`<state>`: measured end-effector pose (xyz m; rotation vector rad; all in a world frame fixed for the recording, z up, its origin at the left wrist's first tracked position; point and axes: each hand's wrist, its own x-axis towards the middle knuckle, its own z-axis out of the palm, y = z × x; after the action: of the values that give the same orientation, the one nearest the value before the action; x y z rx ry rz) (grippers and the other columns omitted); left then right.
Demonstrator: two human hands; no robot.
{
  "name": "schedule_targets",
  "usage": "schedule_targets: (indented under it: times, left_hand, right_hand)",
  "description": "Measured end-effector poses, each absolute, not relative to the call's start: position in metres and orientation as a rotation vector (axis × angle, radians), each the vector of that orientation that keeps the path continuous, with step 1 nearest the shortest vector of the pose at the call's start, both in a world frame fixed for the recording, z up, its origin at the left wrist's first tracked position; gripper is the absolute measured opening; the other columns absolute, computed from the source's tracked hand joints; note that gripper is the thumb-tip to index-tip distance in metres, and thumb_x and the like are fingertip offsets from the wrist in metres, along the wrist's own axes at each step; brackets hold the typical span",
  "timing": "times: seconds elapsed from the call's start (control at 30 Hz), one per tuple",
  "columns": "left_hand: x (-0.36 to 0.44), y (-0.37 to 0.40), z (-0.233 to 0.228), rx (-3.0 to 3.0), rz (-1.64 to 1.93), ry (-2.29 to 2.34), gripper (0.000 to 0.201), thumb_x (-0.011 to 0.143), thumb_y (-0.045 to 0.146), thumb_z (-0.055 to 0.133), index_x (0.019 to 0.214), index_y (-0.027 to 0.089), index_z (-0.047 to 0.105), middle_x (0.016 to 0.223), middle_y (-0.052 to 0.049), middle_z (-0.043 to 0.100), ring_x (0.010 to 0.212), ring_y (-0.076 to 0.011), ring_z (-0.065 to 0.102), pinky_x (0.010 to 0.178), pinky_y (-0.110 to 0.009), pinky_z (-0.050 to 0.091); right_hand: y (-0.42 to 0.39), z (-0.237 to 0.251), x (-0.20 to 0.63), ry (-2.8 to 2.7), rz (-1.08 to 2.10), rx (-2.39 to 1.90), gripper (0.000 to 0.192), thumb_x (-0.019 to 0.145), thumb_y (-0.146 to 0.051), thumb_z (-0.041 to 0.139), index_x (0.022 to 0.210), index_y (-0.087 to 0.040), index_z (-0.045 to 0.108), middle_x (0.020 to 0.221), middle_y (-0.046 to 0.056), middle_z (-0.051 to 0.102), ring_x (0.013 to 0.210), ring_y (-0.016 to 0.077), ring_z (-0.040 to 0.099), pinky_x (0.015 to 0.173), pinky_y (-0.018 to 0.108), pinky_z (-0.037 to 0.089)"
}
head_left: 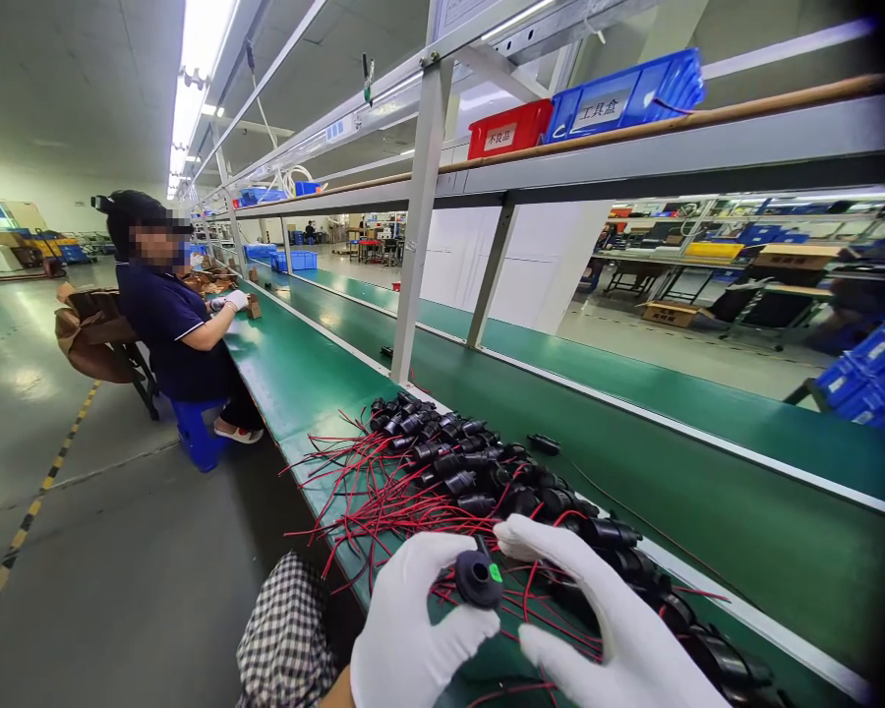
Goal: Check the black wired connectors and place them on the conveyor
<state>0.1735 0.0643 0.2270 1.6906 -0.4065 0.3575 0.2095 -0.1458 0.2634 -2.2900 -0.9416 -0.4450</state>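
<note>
My left hand point(420, 615), in a white glove, grips what looks like a small black pump point(478, 578) between thumb and fingers. Its round face with a central hole is turned toward me, and a green sticker sits on its rim. Just to the right, my white-gloved right hand point(597, 619) is open, thumb and fingers apart and curved, with nothing visible between them. Behind both hands lies a long pile of similar black pumps point(457, 457), their thin red and dark wires point(369, 492) spread toward the near edge of the green bench point(295, 369).
Beyond a pale rail runs a green conveyor belt point(634, 462), where a lone black part point(544, 444) lies. A metal post point(417, 226) rises from the rail. Overhead, a shelf carries a red bin point(508, 130) and a blue bin point(623, 96). A co-worker point(169, 315) sits farther left.
</note>
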Motion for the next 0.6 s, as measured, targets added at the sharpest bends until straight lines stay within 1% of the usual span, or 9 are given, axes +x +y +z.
schedule_targets:
  times: [0.07,0.13,0.23,0.3,0.37,0.4,0.5,0.53,0.6]
  left_hand:
    - [0.174,0.063,0.225,1.712,0.373,-0.416,0.041,0.087,0.051,0.065,0.121,0.028,0.062,0.119,-0.002,0.066,0.11,-0.0208,0.06,0.099,-0.03,0.043]
    - [0.174,0.06,0.225,1.719,0.376,-0.439,0.04,0.088,0.05,0.065,0.121,0.027,0.062,0.121,-0.002,0.066,0.112,-0.0214,0.06,0.101,-0.03,0.043]
    - [0.173,0.057,0.226,1.721,0.35,-0.474,0.034,0.088,0.044,0.066,0.118,0.028,0.064,0.12,-0.002,0.067,0.112,-0.0205,0.061,0.099,-0.028,0.044]
    - [0.172,0.055,0.227,1.713,0.342,-0.485,0.033,0.088,0.043,0.068,0.117,0.028,0.065,0.118,-0.001,0.068,0.111,-0.0197,0.062,0.098,-0.027,0.044]
    - [0.172,0.055,0.228,1.7,0.324,-0.486,0.034,0.087,0.043,0.068,0.116,0.027,0.065,0.117,-0.001,0.069,0.109,-0.0197,0.062,0.097,-0.027,0.044]
    - [0.172,0.055,0.228,1.689,0.307,-0.476,0.034,0.087,0.043,0.068,0.116,0.027,0.065,0.116,-0.001,0.069,0.108,-0.02,0.063,0.096,-0.027,0.045]
    - [0.172,0.056,0.23,1.64,0.23,-0.432,0.035,0.085,0.048,0.068,0.113,0.026,0.068,0.111,-0.002,0.071,0.104,-0.0218,0.064,0.094,-0.03,0.046]
    - [0.173,0.057,0.23,1.61,0.196,-0.416,0.037,0.084,0.05,0.069,0.11,0.024,0.069,0.108,-0.003,0.071,0.102,-0.0229,0.064,0.093,-0.031,0.047]
    - [0.174,0.056,0.231,1.522,0.099,-0.395,0.043,0.081,0.056,0.069,0.105,0.02,0.07,0.102,-0.006,0.072,0.098,-0.0251,0.064,0.089,-0.034,0.05]
  right_hand:
    - [-0.149,0.265,0.209,-0.8,-0.268,-2.232,0.054,0.083,-0.025,0.061,0.133,-0.039,0.048,0.13,0.004,0.062,0.115,0.0254,0.064,0.101,0.046,0.056]
    - [-0.149,0.267,0.207,-0.718,-0.113,-2.137,0.041,0.087,-0.034,0.059,0.128,-0.034,0.056,0.13,0.006,0.062,0.115,0.0261,0.063,0.103,0.046,0.054]
    - [-0.144,0.274,0.203,-0.665,0.012,-2.044,0.037,0.089,-0.049,0.059,0.12,-0.03,0.063,0.128,0.009,0.063,0.112,0.0271,0.064,0.103,0.044,0.052]
    - [-0.14,0.277,0.202,-0.638,0.037,-2.028,0.033,0.089,-0.05,0.059,0.115,-0.031,0.065,0.123,0.007,0.066,0.106,0.026,0.066,0.1,0.043,0.054]
    - [-0.138,0.279,0.202,-0.619,0.046,-2.026,0.031,0.087,-0.045,0.06,0.114,-0.032,0.066,0.12,0.006,0.067,0.104,0.026,0.066,0.099,0.045,0.054]
    - [-0.137,0.279,0.202,-0.619,0.053,-2.026,0.033,0.083,-0.04,0.063,0.115,-0.032,0.066,0.121,0.006,0.067,0.106,0.0271,0.065,0.101,0.047,0.052]
    - [-0.134,0.276,0.206,-0.613,0.115,-2.031,0.058,0.064,-0.022,0.063,0.121,-0.03,0.064,0.129,0.007,0.063,0.119,0.031,0.059,0.108,0.053,0.045]
    - [-0.133,0.275,0.207,-0.599,0.148,-2.019,0.061,0.063,-0.021,0.062,0.123,-0.029,0.062,0.133,0.008,0.061,0.122,0.0313,0.056,0.11,0.054,0.043]
    - [-0.13,0.273,0.211,-0.592,0.228,-1.948,0.054,0.07,-0.029,0.064,0.124,-0.027,0.061,0.132,0.01,0.061,0.122,0.0307,0.057,0.109,0.052,0.044]
